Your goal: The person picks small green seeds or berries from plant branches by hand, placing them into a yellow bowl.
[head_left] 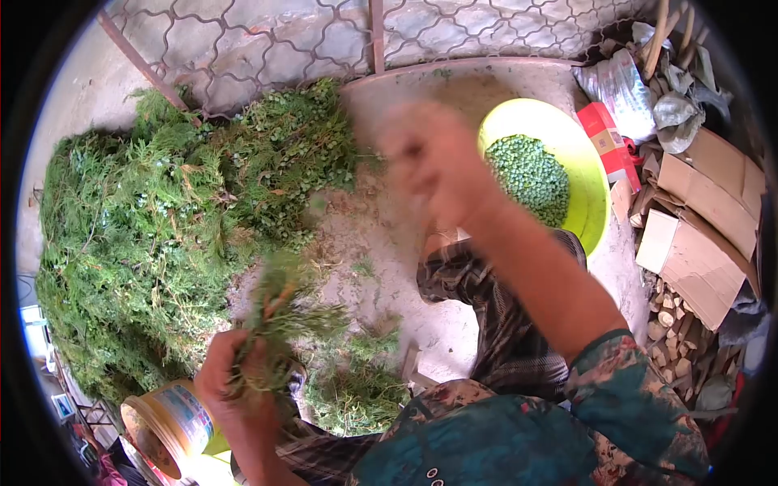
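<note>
Low on the left, my left hand (231,374) is closed around a bunch of green conifer sprigs (279,320), whose leafy ends point up and right. My right hand (429,158) is raised near the middle, left of a yellow-green basin (593,190). Motion blurs it, but its fingers look curled in; whatever they hold, if anything, cannot be made out. Small round green berries (531,178) lie in the basin, partly behind my right forearm. A big heap of cut conifer branches (146,243) fills the left side.
Loose sprigs (352,389) lie on the floor by my legs. A tipped bucket (170,421) is at lower left. Wire fencing (284,49) runs along the back. On the right are a red box (608,142), flattened cardboard (705,235) and chopped wood (671,324).
</note>
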### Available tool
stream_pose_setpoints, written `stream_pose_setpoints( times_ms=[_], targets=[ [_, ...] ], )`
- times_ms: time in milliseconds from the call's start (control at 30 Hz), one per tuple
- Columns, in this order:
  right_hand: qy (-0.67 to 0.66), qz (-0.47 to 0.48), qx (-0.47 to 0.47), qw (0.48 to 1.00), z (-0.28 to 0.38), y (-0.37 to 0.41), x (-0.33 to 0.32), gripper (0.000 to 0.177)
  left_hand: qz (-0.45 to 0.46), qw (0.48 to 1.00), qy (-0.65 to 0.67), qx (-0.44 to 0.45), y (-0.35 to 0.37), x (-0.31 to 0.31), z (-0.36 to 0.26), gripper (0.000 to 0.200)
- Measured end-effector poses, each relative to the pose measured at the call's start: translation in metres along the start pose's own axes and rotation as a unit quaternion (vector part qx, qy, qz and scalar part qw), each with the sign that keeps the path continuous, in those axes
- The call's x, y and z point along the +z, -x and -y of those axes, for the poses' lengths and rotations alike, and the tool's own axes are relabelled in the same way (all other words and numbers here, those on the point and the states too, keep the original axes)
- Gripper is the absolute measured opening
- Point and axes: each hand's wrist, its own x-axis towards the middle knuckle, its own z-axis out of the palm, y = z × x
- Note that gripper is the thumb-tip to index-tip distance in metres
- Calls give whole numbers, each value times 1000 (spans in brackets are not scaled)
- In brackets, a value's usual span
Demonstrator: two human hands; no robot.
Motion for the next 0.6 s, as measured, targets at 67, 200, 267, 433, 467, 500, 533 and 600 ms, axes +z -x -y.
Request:
stream_pose_setpoints(
  times_ms=[67, 200, 267, 433, 467, 500, 533, 600],
  targets=[
    [-26, -32, -23, 999, 44, -10, -47, 14, -43, 998, -2, -41, 1, -2, 3, 11],
    [717, -250, -104, 642, 46, -6, -176, 46, -30, 999, 18, -31, 4, 3, 8, 13],
    [816, -284, -38, 502, 47, 12, -161, 42, -30, 999, 14, -11, 4, 5, 8, 13],
    [531, -115, -213, 812, 18, -5, -75, 25, -48, 999, -12, -10, 0, 10, 3, 11],
    [545, -63, -213, 809, 5, -7, -65, 25, -40, 999, -13, -11, -1, 10, 5, 11],
    [571, -55, -163, 803, -4, -6, -53, 25, -39, 998, 18, -51, -1, 9, 8, 8],
    [572, -55, -158, 803, -8, -5, -46, 25, -41, 994, 50, -93, 0, 9, 10, 6],
    [604, -37, -191, 773, -13, -6, -38, 23, -40, 994, 49, -89, -2, 10, 10, 7]
  ],
)
